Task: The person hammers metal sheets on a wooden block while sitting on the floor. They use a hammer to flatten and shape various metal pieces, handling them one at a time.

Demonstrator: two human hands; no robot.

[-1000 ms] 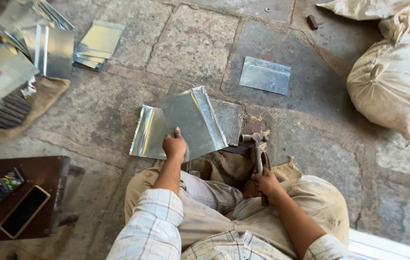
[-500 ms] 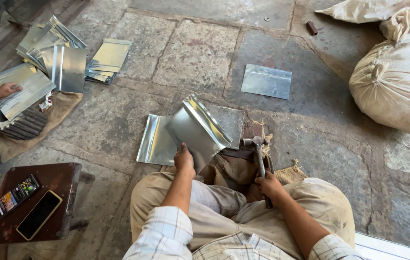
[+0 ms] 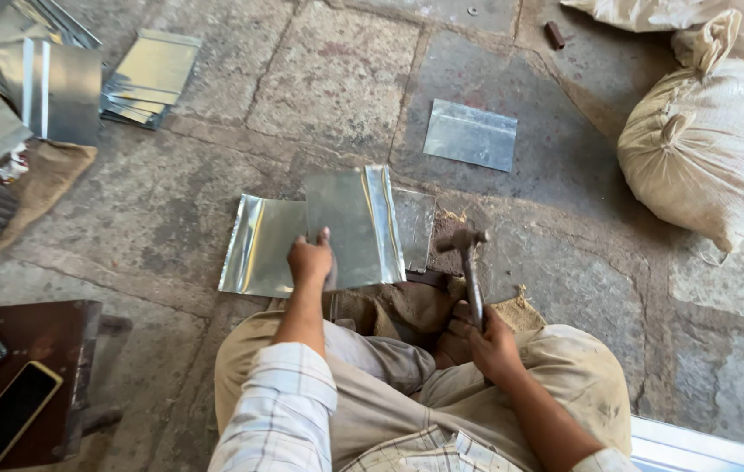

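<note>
Here we see the left hand (image 3: 311, 260) with its fingers pinched on the lower edge of a folded metal sheet (image 3: 352, 226), held just above the stone floor (image 3: 337, 79). The right hand (image 3: 490, 343) is clenched round the handle of a hammer (image 3: 468, 262), head raised beside the sheet (not touching it). Under them lie 2 flat sheets (image 3: 260, 245); 1 more sheet (image 3: 470, 134) rests well apart, near a sack (image 3: 708, 144).
</note>
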